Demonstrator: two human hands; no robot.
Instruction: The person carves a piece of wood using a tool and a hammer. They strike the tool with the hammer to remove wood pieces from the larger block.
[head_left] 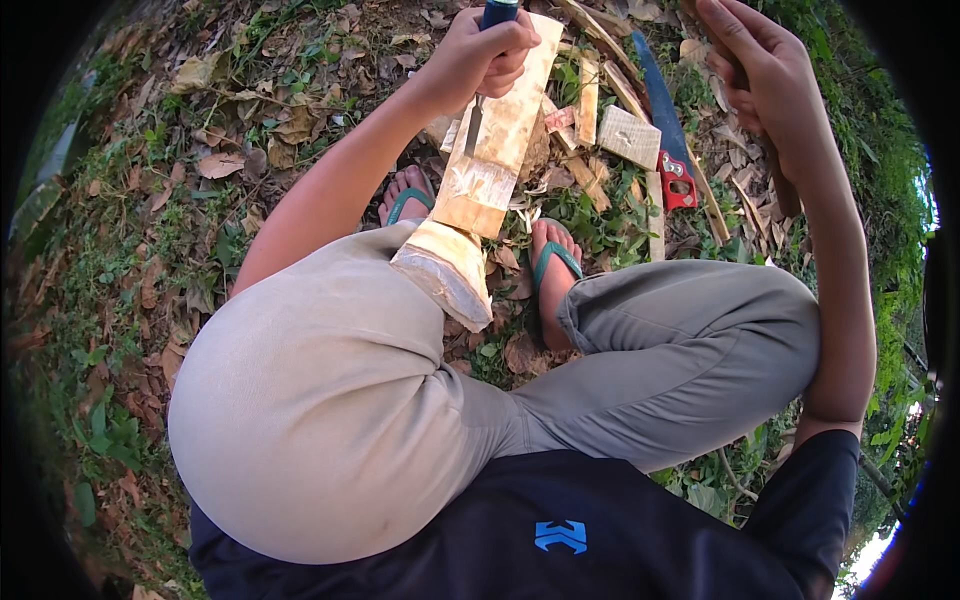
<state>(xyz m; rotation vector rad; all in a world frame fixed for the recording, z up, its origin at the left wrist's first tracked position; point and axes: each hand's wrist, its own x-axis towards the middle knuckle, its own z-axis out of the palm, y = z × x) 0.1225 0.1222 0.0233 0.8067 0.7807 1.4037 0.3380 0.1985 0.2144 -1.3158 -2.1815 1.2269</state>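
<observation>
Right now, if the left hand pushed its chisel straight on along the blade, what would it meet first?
The left hand holds a blue-handled chisel whose blade points down onto the pale wooden plank propped against the knee. It would bite into that plank first, probably; depth is hard to judge.

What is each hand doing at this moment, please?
Left hand: closed around a blue-handled chisel, blade on the wood slab.
Right hand: gripping a dark wooden stick.
</observation>
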